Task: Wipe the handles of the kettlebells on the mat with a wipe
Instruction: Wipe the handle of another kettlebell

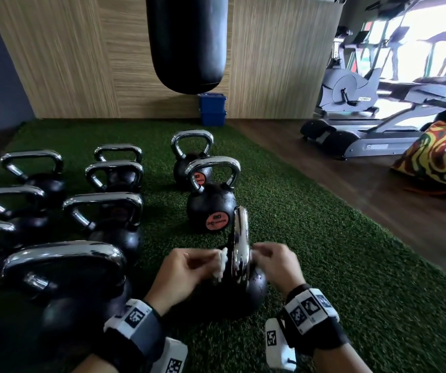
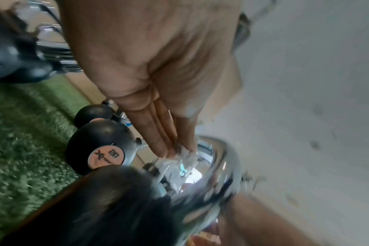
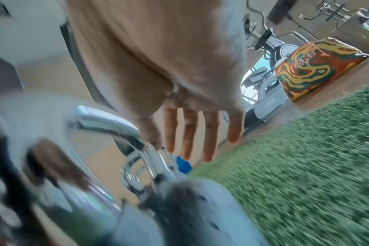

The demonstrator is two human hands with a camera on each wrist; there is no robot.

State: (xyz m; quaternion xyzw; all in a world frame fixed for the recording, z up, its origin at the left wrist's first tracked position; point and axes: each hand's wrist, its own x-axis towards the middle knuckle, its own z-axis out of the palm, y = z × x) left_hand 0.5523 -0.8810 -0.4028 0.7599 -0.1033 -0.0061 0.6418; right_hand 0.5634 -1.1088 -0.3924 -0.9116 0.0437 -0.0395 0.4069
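The nearest black kettlebell [image 1: 255, 290] stands on the green turf mat [image 1: 324, 265], its chrome handle [image 1: 240, 238] turned edge-on to me. A white wipe [image 1: 221, 266] passes around the handle's near leg. My left hand [image 1: 211, 261] pinches the wipe's left end beside the handle. My right hand [image 1: 259, 254] pinches the other end on the right side. In the left wrist view the fingertips [image 2: 164, 149] hold the crumpled wipe [image 2: 186, 155] against the chrome handle [image 2: 219, 166]. In the right wrist view my right hand [image 3: 158, 146] pinches with thumb and forefinger at the handle [image 3: 107, 121], the other fingers straight.
Several more kettlebells stand to the left and ahead, the closest a large one [image 1: 65, 278] and one with an orange label [image 1: 211, 208]. A black punching bag [image 1: 187, 41] hangs over the mat's far end. Blue bins [image 1: 212, 109], a treadmill [image 1: 364, 135] and a colourful bag [image 1: 437, 160] lie beyond.
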